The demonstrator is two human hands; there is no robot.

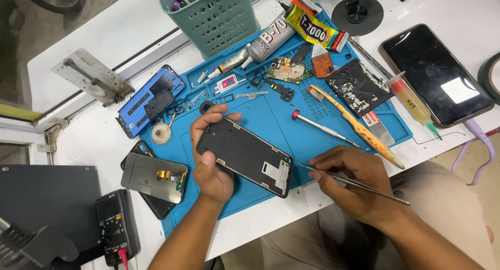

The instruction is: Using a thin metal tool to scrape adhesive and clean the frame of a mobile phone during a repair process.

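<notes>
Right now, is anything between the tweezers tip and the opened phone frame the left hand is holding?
Nothing visible. The right hand points the tweezers at the phone frame; the left hand grips its far end.

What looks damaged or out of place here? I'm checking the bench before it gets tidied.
The black panel at the blue mat's far right is flaked with patchy white residue. The green basket sits tilted over the mat's edge.

Two glue tubes (pixel 271 35), one toothbrush (pixel 354 125)
</notes>
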